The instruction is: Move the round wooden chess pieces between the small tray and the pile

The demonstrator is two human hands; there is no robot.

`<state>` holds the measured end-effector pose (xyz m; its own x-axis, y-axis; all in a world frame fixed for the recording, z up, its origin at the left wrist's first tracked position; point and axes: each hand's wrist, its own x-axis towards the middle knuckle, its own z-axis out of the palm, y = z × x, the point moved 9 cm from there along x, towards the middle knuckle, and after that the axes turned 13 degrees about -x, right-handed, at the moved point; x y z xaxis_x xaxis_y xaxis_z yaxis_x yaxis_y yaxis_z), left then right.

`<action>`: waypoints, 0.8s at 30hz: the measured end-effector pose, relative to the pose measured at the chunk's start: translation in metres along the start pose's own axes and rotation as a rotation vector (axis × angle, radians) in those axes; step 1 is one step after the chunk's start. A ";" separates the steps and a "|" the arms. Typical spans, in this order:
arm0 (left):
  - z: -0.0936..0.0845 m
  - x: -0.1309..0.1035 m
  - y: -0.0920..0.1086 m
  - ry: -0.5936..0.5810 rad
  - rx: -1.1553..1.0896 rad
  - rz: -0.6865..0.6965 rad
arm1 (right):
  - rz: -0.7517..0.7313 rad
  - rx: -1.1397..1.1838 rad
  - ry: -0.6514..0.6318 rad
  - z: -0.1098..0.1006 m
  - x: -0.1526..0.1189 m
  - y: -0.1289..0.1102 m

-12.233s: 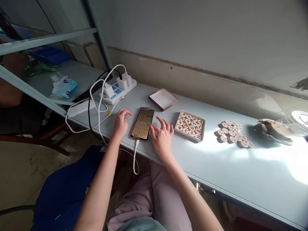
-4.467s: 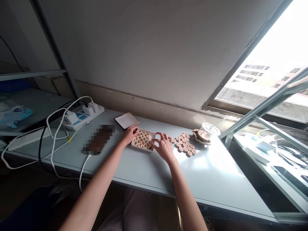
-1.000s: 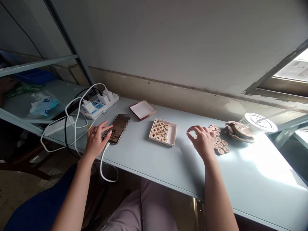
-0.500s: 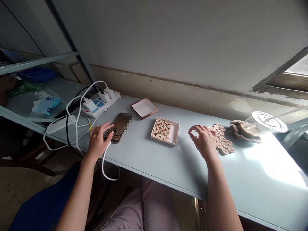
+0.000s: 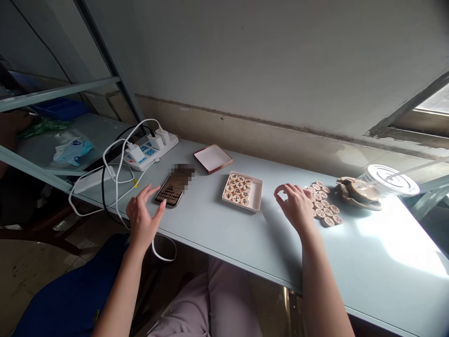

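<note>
My left hand (image 5: 143,215) is open at the near edge of a smartphone (image 5: 170,192). Thumb and index finger are spread apart at the phone's lower corners, and I cannot tell whether they touch it. The lit screen is partly blurred. My right hand (image 5: 295,206) is raised over the table, with thumb and index finger curled together in a pinch. Whether anything is held there is hidden. Left of it, an open square box (image 5: 255,196) holds several Chinese chess pieces (image 5: 238,185) in rows. More round pieces (image 5: 327,210) lie just beyond my right hand.
The box lid (image 5: 213,158) lies upturned near the wall. A white power strip (image 5: 154,152) with plugs and looping cables (image 5: 119,175) occupies the left end. At right are a brown carved dish (image 5: 358,199) and a clear plastic cup (image 5: 389,180) lying tilted. A metal shelf frame (image 5: 59,91) stands left.
My left hand has drawn back slightly from the phone, uncovering more of its screen, and its fingers have spread. My right hand keeps the same pose. The view has shifted slightly.
</note>
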<state>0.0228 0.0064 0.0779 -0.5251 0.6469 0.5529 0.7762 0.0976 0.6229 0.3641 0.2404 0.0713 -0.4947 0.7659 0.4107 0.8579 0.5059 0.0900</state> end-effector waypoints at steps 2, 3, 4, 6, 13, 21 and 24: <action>-0.004 -0.008 0.000 0.020 0.058 0.001 | -0.005 -0.005 0.002 0.000 0.000 -0.001; -0.006 -0.013 0.000 0.031 0.089 0.007 | -0.009 -0.007 0.004 0.000 0.000 -0.001; -0.008 -0.018 0.001 0.040 0.118 0.017 | -0.014 -0.008 0.007 -0.001 0.000 -0.002; -0.010 -0.027 0.001 0.045 0.164 0.042 | -0.020 -0.007 0.014 -0.001 0.000 -0.003; -0.006 -0.036 0.002 0.005 0.218 0.107 | -0.021 0.018 0.007 0.001 0.000 -0.002; 0.021 -0.008 -0.004 -0.222 0.154 0.066 | -0.028 0.044 -0.004 0.000 0.001 -0.004; 0.022 0.001 0.000 -0.226 0.136 0.077 | -0.027 0.045 -0.006 0.001 0.001 -0.003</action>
<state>0.0302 0.0236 0.0660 -0.3835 0.8070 0.4491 0.8585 0.1322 0.4956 0.3608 0.2397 0.0705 -0.5187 0.7538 0.4034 0.8370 0.5438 0.0600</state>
